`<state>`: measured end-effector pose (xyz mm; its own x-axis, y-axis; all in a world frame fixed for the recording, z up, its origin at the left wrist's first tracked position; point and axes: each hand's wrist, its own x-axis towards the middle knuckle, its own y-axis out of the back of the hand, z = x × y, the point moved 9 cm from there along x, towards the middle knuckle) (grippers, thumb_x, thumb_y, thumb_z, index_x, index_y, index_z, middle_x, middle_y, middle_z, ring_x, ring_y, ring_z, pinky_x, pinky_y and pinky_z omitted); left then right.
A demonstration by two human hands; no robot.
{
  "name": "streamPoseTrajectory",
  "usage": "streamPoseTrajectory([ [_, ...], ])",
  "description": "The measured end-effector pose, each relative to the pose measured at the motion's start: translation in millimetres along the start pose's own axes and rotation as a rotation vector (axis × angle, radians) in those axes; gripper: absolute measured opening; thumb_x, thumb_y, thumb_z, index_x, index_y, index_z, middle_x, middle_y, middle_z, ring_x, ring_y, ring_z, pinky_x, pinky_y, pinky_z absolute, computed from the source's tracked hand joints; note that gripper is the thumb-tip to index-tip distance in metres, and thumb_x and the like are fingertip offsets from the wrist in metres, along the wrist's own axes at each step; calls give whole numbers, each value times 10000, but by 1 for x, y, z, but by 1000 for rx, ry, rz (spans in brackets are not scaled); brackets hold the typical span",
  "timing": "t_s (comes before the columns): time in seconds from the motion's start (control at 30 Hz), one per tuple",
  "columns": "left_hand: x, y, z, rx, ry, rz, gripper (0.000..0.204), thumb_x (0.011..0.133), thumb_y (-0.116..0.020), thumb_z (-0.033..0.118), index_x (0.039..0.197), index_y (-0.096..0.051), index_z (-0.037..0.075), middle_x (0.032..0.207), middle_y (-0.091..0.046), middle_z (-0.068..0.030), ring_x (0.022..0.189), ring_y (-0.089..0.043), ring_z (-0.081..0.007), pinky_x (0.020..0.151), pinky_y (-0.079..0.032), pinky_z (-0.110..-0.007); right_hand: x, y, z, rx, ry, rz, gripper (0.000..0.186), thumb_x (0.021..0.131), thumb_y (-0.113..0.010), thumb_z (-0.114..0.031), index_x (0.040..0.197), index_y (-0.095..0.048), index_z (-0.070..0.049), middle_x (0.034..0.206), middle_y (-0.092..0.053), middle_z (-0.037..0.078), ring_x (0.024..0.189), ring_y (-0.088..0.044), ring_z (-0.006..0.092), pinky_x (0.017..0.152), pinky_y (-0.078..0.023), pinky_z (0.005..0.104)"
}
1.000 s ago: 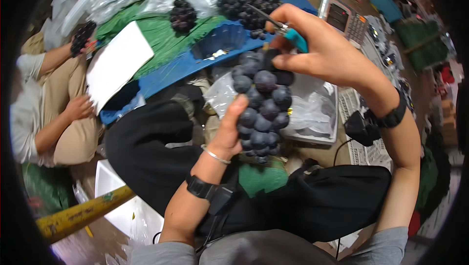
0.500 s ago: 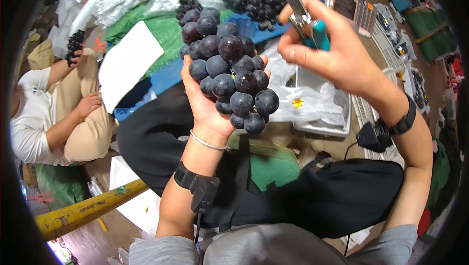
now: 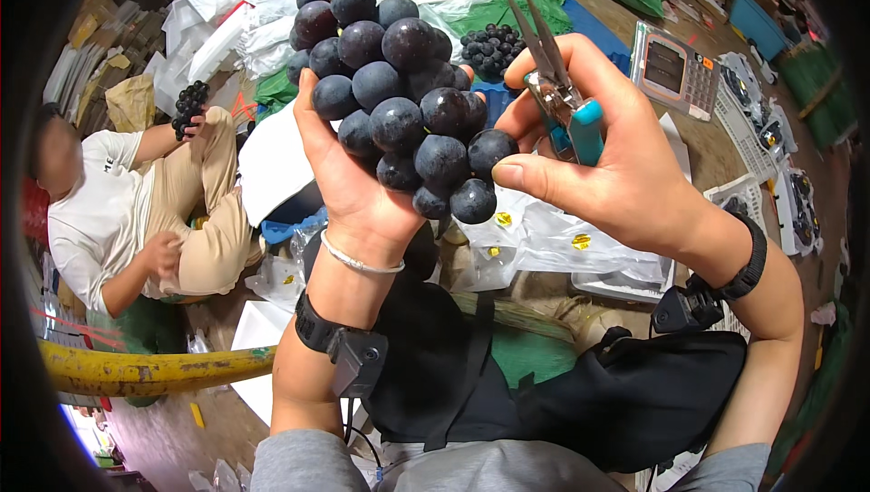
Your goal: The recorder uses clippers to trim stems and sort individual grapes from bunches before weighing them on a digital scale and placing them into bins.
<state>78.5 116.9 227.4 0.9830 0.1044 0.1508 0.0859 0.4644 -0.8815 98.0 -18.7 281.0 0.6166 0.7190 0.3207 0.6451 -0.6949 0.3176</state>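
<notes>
Grape bunch: the large bunch of round, dusty blue-black grapes (image 3: 399, 102) is up in front of the person, above the lap, leaning with its narrower end toward the lower right.
Left hand: the bare left hand (image 3: 362, 197) is palm up beneath the bunch, fingers spread and curved around it – a cradling hold, with the thumb along the left side and a fingertip showing at the right.
Right hand: the bare right hand (image 3: 607, 143) is curled around the metal snips with teal handles (image 3: 587, 134); its thumb tip is at the lowest grapes on the right, though whether it touches them I cannot tell.
Snip blades: pointing up and slightly left – parted by a narrow gap, nothing between them.
Beyond the hands: a smaller cluster of dark grapes (image 3: 492, 50), and a grey-and-orange keypad device with a dark screen (image 3: 675, 71) farther right.
Below the right hand: clear plastic bags with yellow stickers (image 3: 562, 238).
Co-worker: seated at left in a white shirt (image 3: 86, 207), one hand holding a small dark grape bunch (image 3: 190, 104).
</notes>
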Motion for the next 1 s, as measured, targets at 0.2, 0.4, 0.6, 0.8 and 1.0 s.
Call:
streamPoseTrajectory([
  [0.2,-2,-4,7,-94,25,-107,740,864,-423,579,1354,-382,26,1321,-448,-238,1183,-473,-404,1043,-366,-506,8,-8,-4,130,-57,-12,488,773,-729,-41,1168,-443,-50,928,-606,62,870,-578,107,780,-485,265],
  [0.4,6,-2,13,-159,16,-92,496,926,-450,393,1218,-480,-6,1228,-486,-250,1161,-473,-378,999,-425,-458,11,-1,-3,175,-43,8,416,834,-661,-85,1180,-435,-38,850,-589,43,787,-544,85,727,-453,239],
  [0.6,5,-4,17,-320,-10,-117,379,941,-459,301,1139,-505,-20,1157,-514,-205,1166,-462,-346,1010,-415,-425,4,-11,4,197,-114,-70,418,806,-659,-35,1155,-429,-51,851,-583,50,779,-536,84,664,-447,219],
  [0.8,3,14,21,-236,-160,91,461,893,-508,362,1186,-509,6,1213,-503,-225,1186,-455,-369,1041,-375,-478,10,-32,32,425,-261,-16,488,769,-749,-96,1144,-437,-65,942,-596,76,832,-580,116,670,-493,260],
  [1.0,-4,6,23,-202,-192,-46,653,873,-408,537,1243,-480,4,1236,-500,-239,1180,-462,-394,1046,-356,-517,8,-36,38,658,-402,16,480,766,-762,-116,1101,-429,-36,837,-594,54,732,-622,144,597,-497,264],
])
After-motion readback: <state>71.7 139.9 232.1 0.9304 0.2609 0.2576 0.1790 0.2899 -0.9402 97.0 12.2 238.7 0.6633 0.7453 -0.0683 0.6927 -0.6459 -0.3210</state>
